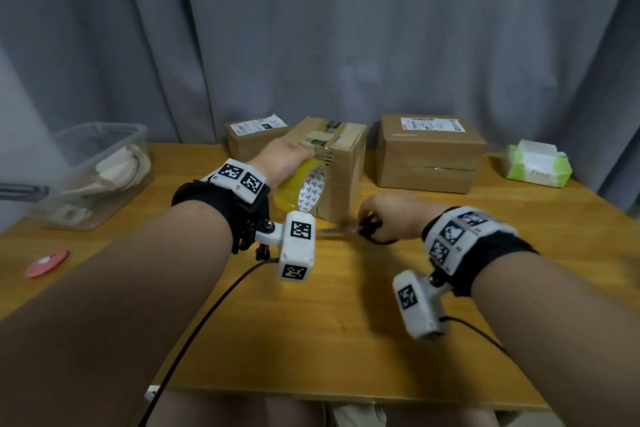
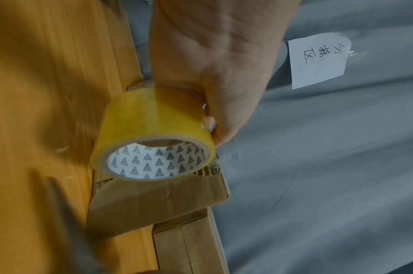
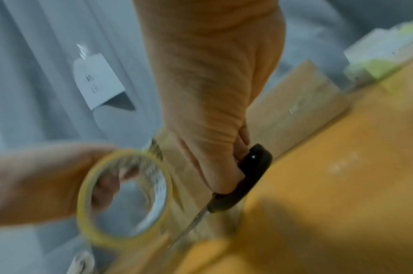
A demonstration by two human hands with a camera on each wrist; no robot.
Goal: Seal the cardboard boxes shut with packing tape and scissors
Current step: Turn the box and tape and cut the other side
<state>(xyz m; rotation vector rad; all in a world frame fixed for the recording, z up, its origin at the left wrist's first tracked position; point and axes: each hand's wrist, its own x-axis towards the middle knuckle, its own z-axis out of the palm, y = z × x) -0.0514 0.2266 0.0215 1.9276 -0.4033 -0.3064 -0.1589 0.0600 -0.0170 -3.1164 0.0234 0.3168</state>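
Boxes sat at the table's [image 1: 346,340] twelve o'clock edge; against the middle box [image 1: 341,163] our left hand [image 1: 282,158] gripped the tape roll [image 1: 301,189], while at four o'clock from it our right hand [image 1: 393,215] clutched the scissors [image 1: 349,230].

Glossy yellow tape roll [image 2: 151,118], printed paper core. Matt brown cardboard box [image 1: 343,163]. Smooth wooden table [image 1: 311,340]. Scissors [image 3: 247,178]: shiny black plastic handle.

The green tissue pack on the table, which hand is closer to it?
Right. The right hand, holding the scissors near the table's middle, is on the tissue pack's side. The left hand, gripping the tape roll against the middle box, is farther away.
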